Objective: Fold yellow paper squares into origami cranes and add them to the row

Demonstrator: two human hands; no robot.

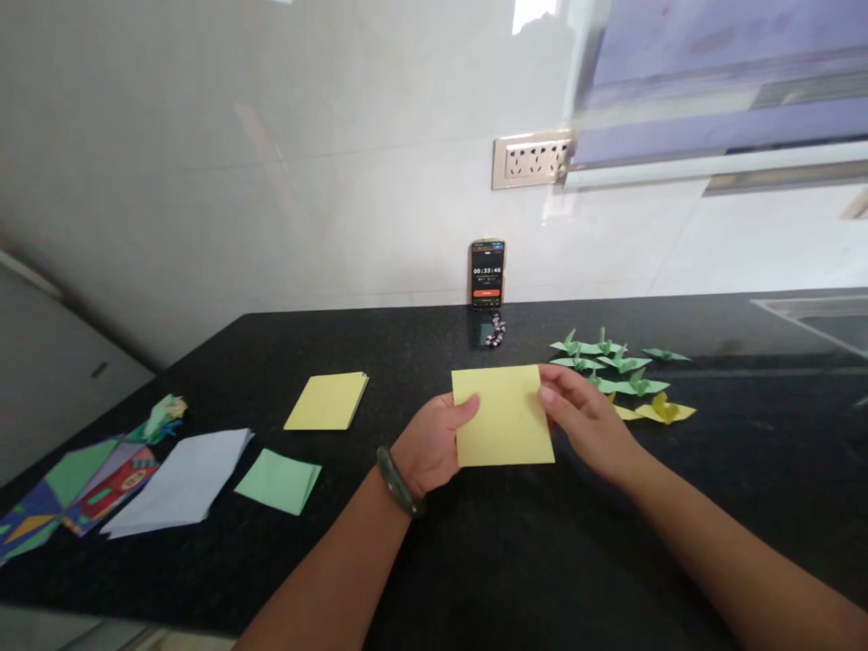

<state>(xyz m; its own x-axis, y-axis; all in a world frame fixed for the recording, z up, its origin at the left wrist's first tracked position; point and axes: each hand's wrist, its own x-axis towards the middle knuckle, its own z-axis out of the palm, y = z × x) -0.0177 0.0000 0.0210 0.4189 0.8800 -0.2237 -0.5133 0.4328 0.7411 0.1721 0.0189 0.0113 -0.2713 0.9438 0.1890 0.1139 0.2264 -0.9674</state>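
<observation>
One yellow paper [503,425]: square, no long axis evident, held nearer us than the phone [486,274], between our left hand [432,445], fingers grasping one side edge, and right hand [589,418], fingers pinching the opposite; neither nearer.

That square of yellow paper [505,420] looks plain, flat and unfolded, its broad face tipped up toward the near side, held by opposite edges above the dark counter [413,348].
</observation>
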